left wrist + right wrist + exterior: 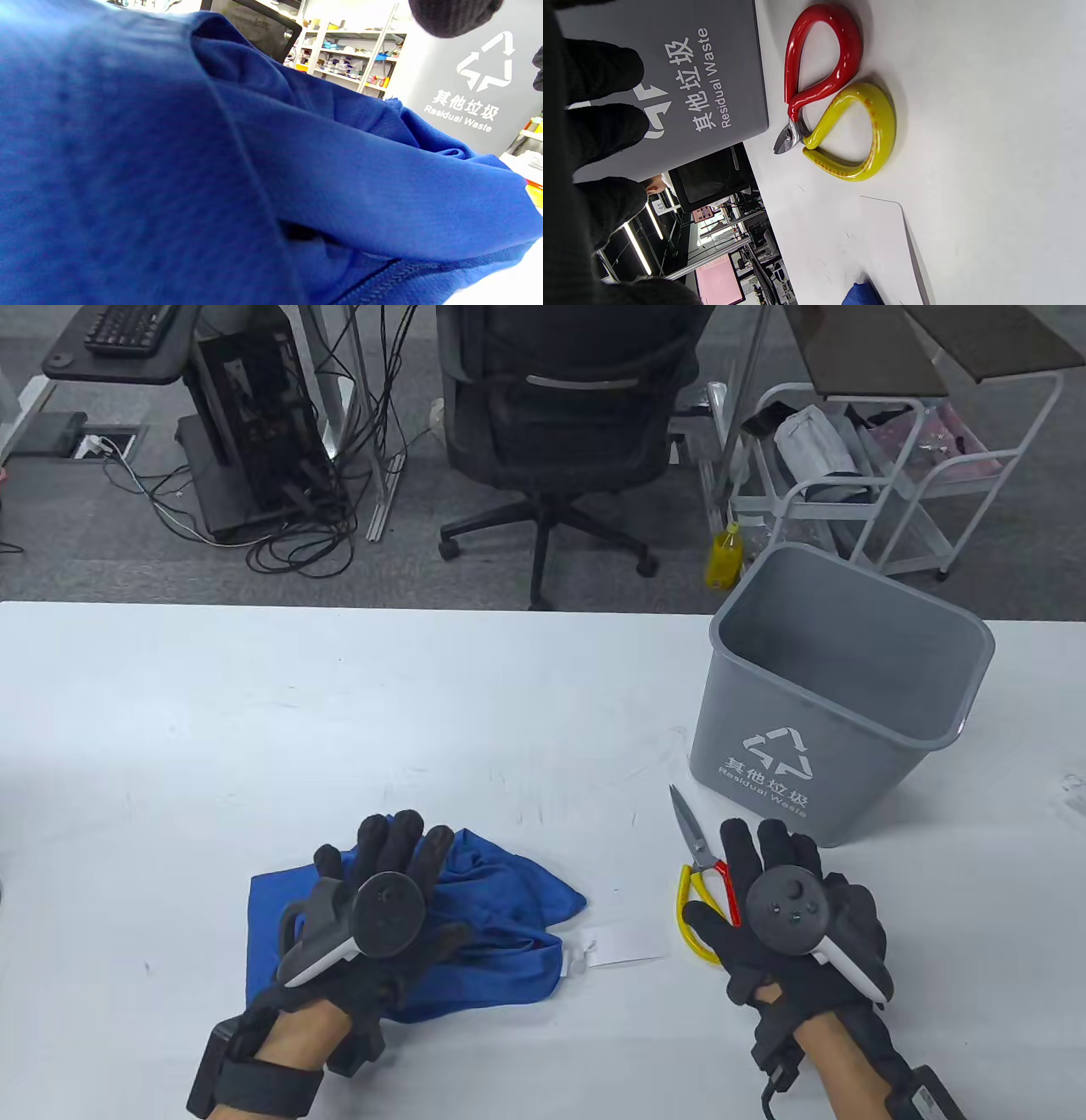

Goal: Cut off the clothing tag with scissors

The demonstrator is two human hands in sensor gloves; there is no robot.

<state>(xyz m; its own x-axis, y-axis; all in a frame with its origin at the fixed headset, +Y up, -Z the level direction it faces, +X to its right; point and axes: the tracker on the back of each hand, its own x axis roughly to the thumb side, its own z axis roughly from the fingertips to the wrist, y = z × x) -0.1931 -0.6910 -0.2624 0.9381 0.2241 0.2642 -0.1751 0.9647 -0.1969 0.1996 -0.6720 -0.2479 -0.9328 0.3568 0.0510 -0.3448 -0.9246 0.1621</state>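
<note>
My left hand [382, 899] rests flat on the crumpled blue garment [509, 916], fingers [399, 836] spread and released, pressing rather than gripping. The white clothing tag [624, 943] lies on the worktop [339, 712] just beside the garment's right edge, tied to it by a short fastener. My right hand [789, 899] hovers over the scissors [700, 869], which lie with blades pointing away from me and red and yellow loops toward me; in the right wrist view the fingers [606, 123] hang loose, clear of the loops, so nothing is held yet. The risks I see: the loops lie flat on the worktop, so my gloved fingers may fumble and push the scissors toward the bin; the tag's fastener sits close to the fabric, so a careless cut could nick the cloth; and if my left hand only presses, the garment may slide as I cut. The grey waste bin [848, 780] stands tilted just beyond the scissors; what I can see of its inside looks empty, though its bottom is hidden.
</note>
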